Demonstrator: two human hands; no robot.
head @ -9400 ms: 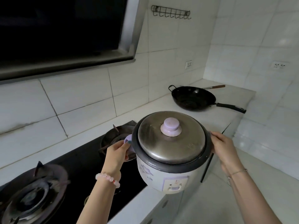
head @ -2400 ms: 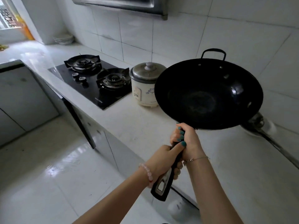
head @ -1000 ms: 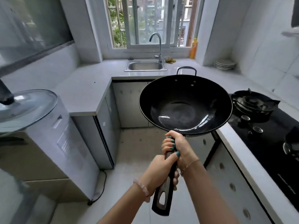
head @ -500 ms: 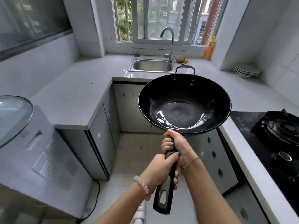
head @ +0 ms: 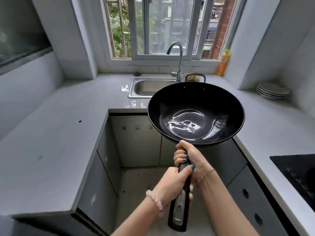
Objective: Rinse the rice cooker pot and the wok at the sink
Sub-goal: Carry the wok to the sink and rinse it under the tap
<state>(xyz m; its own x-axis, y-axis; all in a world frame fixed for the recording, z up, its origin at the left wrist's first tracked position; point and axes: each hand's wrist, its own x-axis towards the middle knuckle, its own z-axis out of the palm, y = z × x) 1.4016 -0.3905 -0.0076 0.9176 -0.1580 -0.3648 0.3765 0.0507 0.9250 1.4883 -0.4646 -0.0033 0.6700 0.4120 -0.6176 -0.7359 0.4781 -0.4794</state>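
Observation:
A black wok [head: 196, 113] hangs in the air in front of me, its shiny inside facing up. Both hands grip its long black handle: my right hand [head: 189, 159] is nearer the bowl and my left hand [head: 170, 183] sits just behind it. The steel sink [head: 148, 87] lies in the counter under the window, beyond the wok's far left rim, with the curved faucet [head: 177, 60] at its back right corner. The rice cooker is out of view.
A grey counter [head: 51, 142] wraps left, back and right around a narrow floor strip. Stacked plates [head: 272, 90] stand at the back right, a yellow bottle [head: 223, 63] on the sill, and the black hob [head: 298, 174] at the right edge.
I have carried the wok closer to the sink; the sink and faucet look larger and nearer. The appliance with the glass lid on the left has left the view.

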